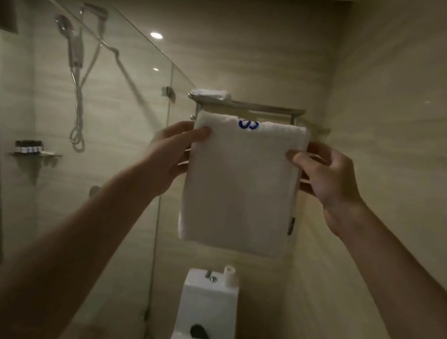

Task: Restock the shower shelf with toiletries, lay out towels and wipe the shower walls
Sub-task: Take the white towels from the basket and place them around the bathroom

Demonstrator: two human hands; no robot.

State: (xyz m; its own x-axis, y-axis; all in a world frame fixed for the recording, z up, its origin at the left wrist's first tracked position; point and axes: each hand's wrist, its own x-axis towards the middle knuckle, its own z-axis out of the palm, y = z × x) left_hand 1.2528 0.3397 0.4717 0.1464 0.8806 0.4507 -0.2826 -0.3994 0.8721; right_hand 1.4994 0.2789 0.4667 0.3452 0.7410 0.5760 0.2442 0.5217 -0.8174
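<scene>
A folded white towel (pixel 240 184) with a blue mark at its top hangs over the lower bar of a metal towel rack (pixel 268 108) on the back wall. My left hand (pixel 173 150) pinches the towel's left edge, thumb on the front. My right hand (pixel 323 175) grips its right edge the same way. Another folded white towel (pixel 210 93) lies on top of the rack at its left end. Behind the glass, a small shower shelf (pixel 37 155) holds several small dark toiletry bottles (pixel 28 146).
A glass shower screen (pixel 125 111) stands to the left, with a hand shower (pixel 71 43) and hose on the wall behind it. Below the towel is a white toilet (pixel 205 314) with a paper roll (pixel 229 277) on its tank. Tiled wall runs close on the right.
</scene>
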